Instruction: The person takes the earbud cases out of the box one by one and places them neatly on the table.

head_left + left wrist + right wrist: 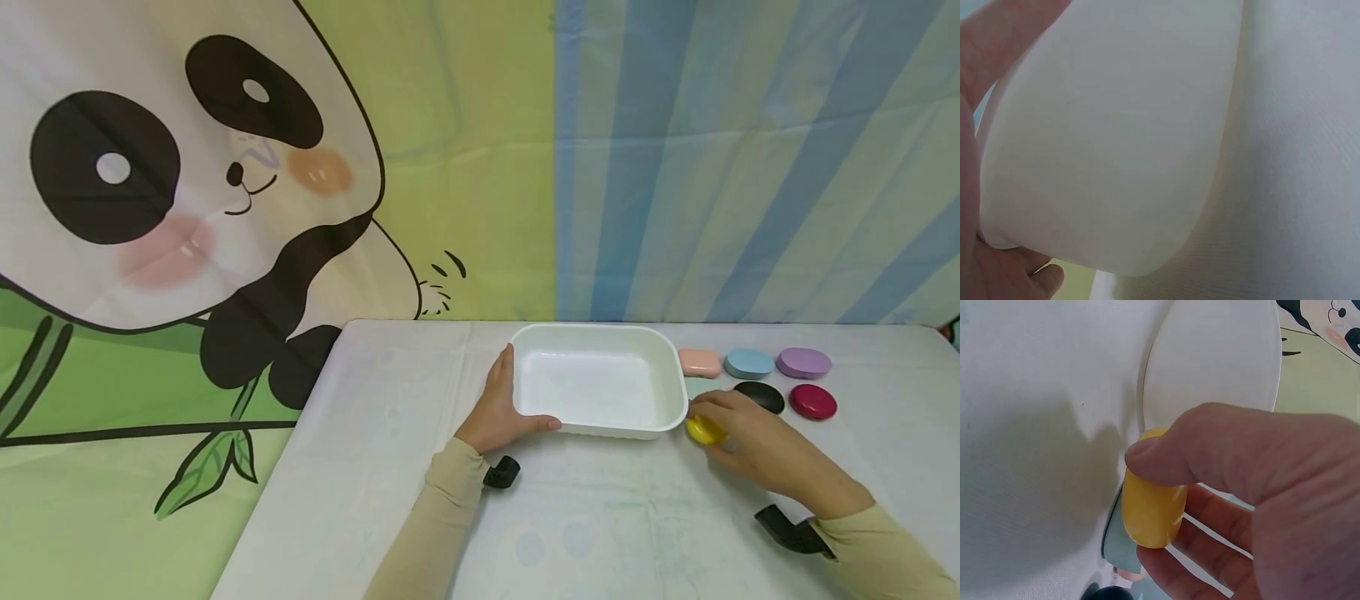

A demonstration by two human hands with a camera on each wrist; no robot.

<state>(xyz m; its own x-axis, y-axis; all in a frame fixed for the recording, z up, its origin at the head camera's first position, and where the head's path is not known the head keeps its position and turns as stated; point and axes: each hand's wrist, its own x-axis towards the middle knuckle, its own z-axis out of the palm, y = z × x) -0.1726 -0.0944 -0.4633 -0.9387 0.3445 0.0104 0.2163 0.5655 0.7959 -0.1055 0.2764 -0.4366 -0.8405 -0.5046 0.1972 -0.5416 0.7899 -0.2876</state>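
Observation:
A white plastic basin (592, 385) with rounded corners stands upright on the table, with nothing in it. My left hand (501, 410) grips its left end, thumb along the front side and fingers round the far left corner; the left wrist view shows the basin's outer wall (1110, 144) close up. Right of the basin, my right hand (765, 446) pinches a glossy yellow oval soap bar (1155, 515) between thumb and fingers, close to the basin's front right corner. A pale green soap bar (1119, 540) lies just behind it, partly hidden by the hand in the head view.
More soap bars lie right of the basin: pink (699, 362), light blue (748, 363) and purple (803, 362) at the back, black (761, 396) and red (813, 402) before them. A panda-printed cloth (300, 208) and a striped one (750, 167) hang behind the white-covered table (585, 517).

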